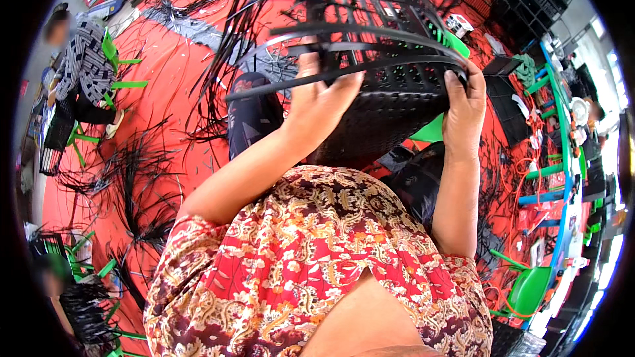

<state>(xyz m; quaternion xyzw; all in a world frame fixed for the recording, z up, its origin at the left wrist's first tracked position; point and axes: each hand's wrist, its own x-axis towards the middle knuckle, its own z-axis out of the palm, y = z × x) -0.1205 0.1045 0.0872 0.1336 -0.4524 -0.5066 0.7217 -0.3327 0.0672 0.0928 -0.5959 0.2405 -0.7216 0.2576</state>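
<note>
A half-woven black basket (377, 119) rests over my lap, its woven side toward me and long loose strips arching from its top. My left hand (314, 102) is at the basket's near left, thumb and forefinger around a flat black strip (390, 66) that runs across to the right corner. Strips partly hide the other fingers of that hand. At the right corner my right hand (465, 102) pinches the strip's end against the basket's edge, thumb on the near side and fingers behind.
Loose black strips (135, 185) litter the red floor (165, 92). At left, a person (86, 59) sits by a green chair (109, 49); another person (56, 277) is lower left. A green chair (529, 291) stands lower right, near a blue-and-green frame (562, 132). Black baskets (536, 0) are stacked far right.
</note>
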